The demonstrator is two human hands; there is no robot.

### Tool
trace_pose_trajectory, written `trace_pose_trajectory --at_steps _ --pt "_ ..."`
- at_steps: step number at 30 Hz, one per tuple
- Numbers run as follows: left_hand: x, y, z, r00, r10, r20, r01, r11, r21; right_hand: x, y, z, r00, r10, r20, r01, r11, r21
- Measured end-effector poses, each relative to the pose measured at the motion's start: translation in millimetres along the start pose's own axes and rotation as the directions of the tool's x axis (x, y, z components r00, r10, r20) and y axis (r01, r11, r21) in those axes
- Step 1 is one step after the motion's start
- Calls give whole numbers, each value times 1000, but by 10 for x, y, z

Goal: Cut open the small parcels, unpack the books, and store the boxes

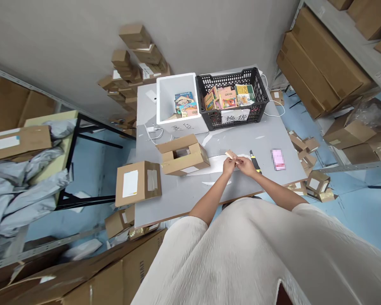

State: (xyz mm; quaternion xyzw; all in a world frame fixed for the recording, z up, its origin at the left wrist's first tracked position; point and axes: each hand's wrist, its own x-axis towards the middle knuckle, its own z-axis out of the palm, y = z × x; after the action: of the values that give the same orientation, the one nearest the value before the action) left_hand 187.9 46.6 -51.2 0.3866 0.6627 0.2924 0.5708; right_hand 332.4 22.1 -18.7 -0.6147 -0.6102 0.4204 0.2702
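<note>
Over the grey table (174, 197), my left hand (229, 165) pinches a small tan flat piece (230, 154), whose kind I cannot make out. My right hand (246, 166) meets it from the right, its fingers closed at the near end of the same piece. White paper (209, 164) lies flat under and beside the hands. Just right of my right hand rests a black and yellow utility knife (255, 161). To the left stands an open cardboard box (186, 160) with its flap raised.
A white bin (178, 120) and a black crate (233, 116), both holding books, stand at the table's back. A phone (278, 159) lies at the right. Another labelled box (138, 184) overhangs the left edge. Boxes (133, 80) are stacked by the wall, with shelves at both sides.
</note>
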Motion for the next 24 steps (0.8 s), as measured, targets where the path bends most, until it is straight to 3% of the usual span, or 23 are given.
trace_pose_trajectory --at_steps 3,8,11,17,21,23,24 --pt "3 -33 -88 1000 -17 2 17 999 -33 21 35 5 998 0 68 -5 997 82" --pt "18 -66 -247 996 -20 91 28 996 -86 114 246 -88 959 281 -25 -277 954 118" --pt "48 -59 -297 992 -43 121 54 994 -91 140 336 -143 927 374 19 -373 917 139" --pt "68 -43 -292 994 -96 57 103 988 -117 116 306 -126 935 341 101 -354 867 350" --pt "1 -25 -257 986 -60 -153 47 995 -88 155 241 -145 934 355 42 -338 839 427" --pt "-51 4 -198 990 -56 -127 36 987 -155 167 199 -154 940 341 -11 -314 878 362" --pt "-77 23 -159 997 -58 -54 45 975 -217 164 173 -151 949 314 -25 -290 901 322"
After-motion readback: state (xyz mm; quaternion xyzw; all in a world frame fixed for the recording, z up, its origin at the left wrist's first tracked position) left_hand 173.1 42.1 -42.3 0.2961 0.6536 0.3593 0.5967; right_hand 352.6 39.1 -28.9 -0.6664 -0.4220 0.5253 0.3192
